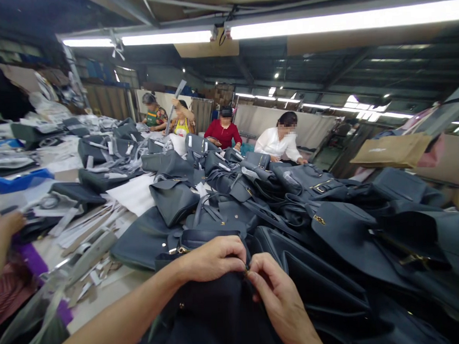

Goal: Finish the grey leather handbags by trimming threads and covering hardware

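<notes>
Close in front of me is a dark leather-look bag [215,313], its upper edge toward my hands. My left hand [221,257] reaches across from the left, thumb and fingers closed on the bag's edge. Right beside it, my right hand [273,286] pinches the same edge from the other side. A tiny gold-coloured piece shows between the fingertips; I cannot make out whether it is a zip pull. Past my left wrist, an open zip with a metal pull [181,250] shows on the bag.
A heap of similar dark bags [340,233] covers the table ahead and right. Paper strips and scraps [99,221] lie left of it, with a blue tray [22,180]. Another person's hand [7,225] is at the left edge. Several people sit across the table.
</notes>
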Available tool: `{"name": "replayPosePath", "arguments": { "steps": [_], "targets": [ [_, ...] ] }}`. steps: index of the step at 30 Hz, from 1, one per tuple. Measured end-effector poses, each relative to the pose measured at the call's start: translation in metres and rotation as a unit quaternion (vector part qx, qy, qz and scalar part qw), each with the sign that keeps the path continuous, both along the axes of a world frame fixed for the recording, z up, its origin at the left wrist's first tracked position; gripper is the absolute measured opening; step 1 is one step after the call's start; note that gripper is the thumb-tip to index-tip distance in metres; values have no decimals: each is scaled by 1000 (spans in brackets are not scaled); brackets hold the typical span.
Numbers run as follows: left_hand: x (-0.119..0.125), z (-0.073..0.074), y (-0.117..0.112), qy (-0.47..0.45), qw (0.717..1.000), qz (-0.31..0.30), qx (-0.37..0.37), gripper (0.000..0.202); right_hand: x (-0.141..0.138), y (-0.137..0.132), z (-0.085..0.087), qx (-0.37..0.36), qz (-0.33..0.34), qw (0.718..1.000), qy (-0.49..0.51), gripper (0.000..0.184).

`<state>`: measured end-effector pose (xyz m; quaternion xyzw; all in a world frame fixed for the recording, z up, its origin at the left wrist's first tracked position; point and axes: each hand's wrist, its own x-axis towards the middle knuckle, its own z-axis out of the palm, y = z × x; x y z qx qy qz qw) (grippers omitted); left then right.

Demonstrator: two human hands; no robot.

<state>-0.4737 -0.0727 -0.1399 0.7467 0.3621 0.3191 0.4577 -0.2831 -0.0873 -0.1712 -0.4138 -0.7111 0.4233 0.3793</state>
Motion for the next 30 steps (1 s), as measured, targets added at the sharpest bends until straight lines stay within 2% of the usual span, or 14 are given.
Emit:
{"name": "replayPosePath", "arguments": {
  "steps": [2, 4, 6, 7, 9, 11, 13, 14, 16, 19, 21, 25, 28, 30],
  "targets": [
    [3, -4, -3, -12, 999, 47, -13, 9, -1, -3, -5, 181, -41, 980, -71, 20],
    [5, -9, -4, -27, 995, 92, -37, 10, -2, -10, -12, 317, -69, 938, -121, 17],
    [6, -13, -4, -45, 989, 123, -68, 11, 0, -19, -20, 385, -47, 909, -156, 16],
    [5, -15, -4, -54, 986, 132, -83, 11, 2, -22, -23, 393, -18, 903, -170, 16],
    [4, -17, -4, -76, 983, 133, -103, 10, 8, -27, -26, 342, 46, 919, -191, 22],
    [2, -18, -5, -97, 980, 130, -114, 11, 14, -26, -23, 217, 64, 957, -183, 36],
    [2, -18, -6, -109, 979, 127, -119, 11, 17, -22, -14, 66, 3, 990, -128, 40],
    [2, -18, -7, -112, 979, 124, -117, 10, 18, -19, -8, -3, -39, 996, -84, 40],
    [2, -17, -10, -107, 982, 118, -104, 9, 14, -13, 4, -121, -93, 988, 15, 47],
    [2, -16, -13, -90, 987, 115, -71, 9, 4, -8, 16, -224, -85, 966, 97, 58],
    [2, -15, -15, -81, 988, 119, -56, 9, -2, -6, 18, -224, -76, 967, 100, 52],
    [2, -14, -16, -73, 989, 122, -43, 8, -5, 1, 14, -130, -76, 987, 55, 37],
    [4, -15, -15, -68, 988, 129, -43, 8, -4, 2, 8, -2, -83, 996, -32, 28],
    [7, -17, -14, -62, 986, 147, -49, 9, -5, -4, -1, 142, -96, 981, -93, 25]
  ]
}}
